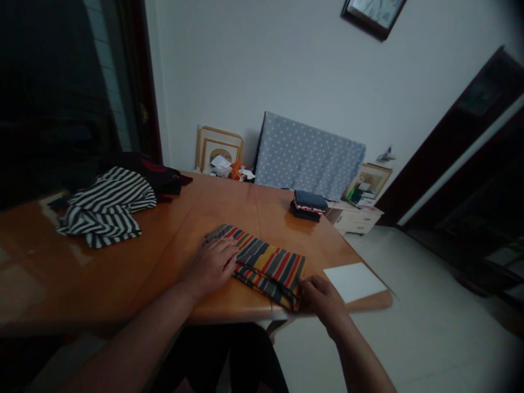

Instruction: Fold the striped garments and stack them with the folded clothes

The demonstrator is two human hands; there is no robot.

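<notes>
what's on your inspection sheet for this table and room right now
surface: glossy wooden table
cloth: folded orange, red and grey striped cloth near the table's edge
hands: left hand lies on the cloth, right hand touches its right end
clutter: black-and-white striped garment, black bag, folded dark stack, white sheet
cables: nothing seen
surroundings: framed pictures, blue polka-dot panel, white drawer unit, wall clock

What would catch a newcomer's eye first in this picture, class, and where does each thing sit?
A folded multicoloured striped cloth lies at the near edge of the orange wooden table, under the left hand and right hand. A black-and-white striped garment sits bunched at the table's left. A dotted blue panel leans against the wall beyond.
</notes>
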